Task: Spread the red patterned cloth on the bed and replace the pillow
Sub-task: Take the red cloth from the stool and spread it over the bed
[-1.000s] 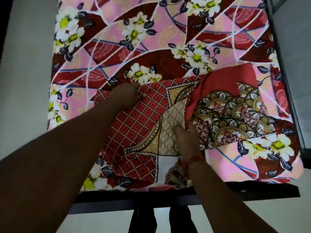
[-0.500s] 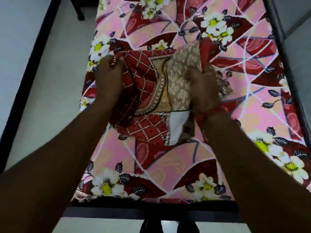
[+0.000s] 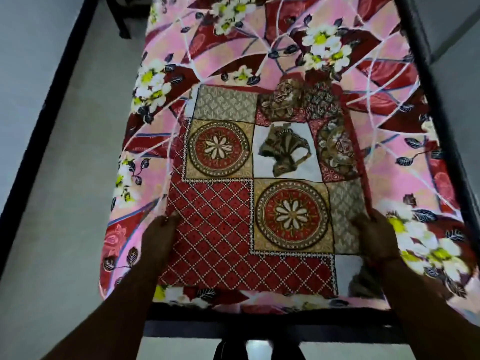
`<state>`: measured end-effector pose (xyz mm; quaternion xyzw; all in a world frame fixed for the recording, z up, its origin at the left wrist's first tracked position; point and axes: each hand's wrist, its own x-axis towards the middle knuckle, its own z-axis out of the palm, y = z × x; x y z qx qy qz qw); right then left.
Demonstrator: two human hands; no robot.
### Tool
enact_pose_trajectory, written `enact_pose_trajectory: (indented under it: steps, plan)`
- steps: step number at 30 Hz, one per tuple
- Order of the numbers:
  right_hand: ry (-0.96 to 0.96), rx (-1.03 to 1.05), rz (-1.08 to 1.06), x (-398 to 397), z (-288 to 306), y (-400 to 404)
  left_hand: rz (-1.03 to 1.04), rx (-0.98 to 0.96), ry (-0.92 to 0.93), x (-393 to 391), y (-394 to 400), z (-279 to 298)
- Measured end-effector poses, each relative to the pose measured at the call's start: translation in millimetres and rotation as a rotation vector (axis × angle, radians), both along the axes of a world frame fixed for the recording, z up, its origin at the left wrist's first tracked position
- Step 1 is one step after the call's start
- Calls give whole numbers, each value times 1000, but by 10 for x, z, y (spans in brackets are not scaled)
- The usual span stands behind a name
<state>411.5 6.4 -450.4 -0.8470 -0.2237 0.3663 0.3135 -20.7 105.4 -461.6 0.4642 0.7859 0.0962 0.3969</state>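
A red patterned cloth point(image 3: 257, 193) lies partly unfolded on the near half of a pink floral bed sheet point(image 3: 389, 105). The left hand point(image 3: 158, 237) pinches its near-left edge; the right hand point(image 3: 376, 237) grips its near-right edge. A black bed frame point(image 3: 262, 326) borders the near end.

Readable text: none | red patchwork-patterned cloth point(image 3: 249, 203): motifs only | pink floral bedsheet point(image 3: 389, 74): no lettering
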Motion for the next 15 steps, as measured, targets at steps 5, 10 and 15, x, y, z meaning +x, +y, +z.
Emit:
enact_pose_trajectory:
  steps: [5,10,15]
  plan:
    - [-43,81,2,87,-46,-47,-71,27,-89,-89,-47,85]
    - [119,137,-134,-25,-35,-336,-31,-26,-197,-254,-329,158]
    - [170,17,-95,-94,-109,-533,-157,-97,65,-348,-535,-103]
